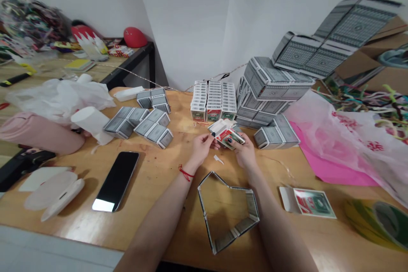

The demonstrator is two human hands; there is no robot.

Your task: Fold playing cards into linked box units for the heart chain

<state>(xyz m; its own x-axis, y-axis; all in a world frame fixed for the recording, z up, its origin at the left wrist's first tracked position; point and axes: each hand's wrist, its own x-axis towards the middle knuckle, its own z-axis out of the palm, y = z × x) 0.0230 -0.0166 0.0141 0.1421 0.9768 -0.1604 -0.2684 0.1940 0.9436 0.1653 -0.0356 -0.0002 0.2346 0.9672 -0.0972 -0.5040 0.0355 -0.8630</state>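
Head camera, one; it was worn on the person's head and read by me from afar. Standpoint: above the near side of the table, behind the left hand and right hand. Facing: forward and down, with the wall across the top and floor at lower left. Range: close; the forearms rose from the bottom edge, and I had the hands near mid-frame. Breadth: wide, from the side table at left to the carton at right.
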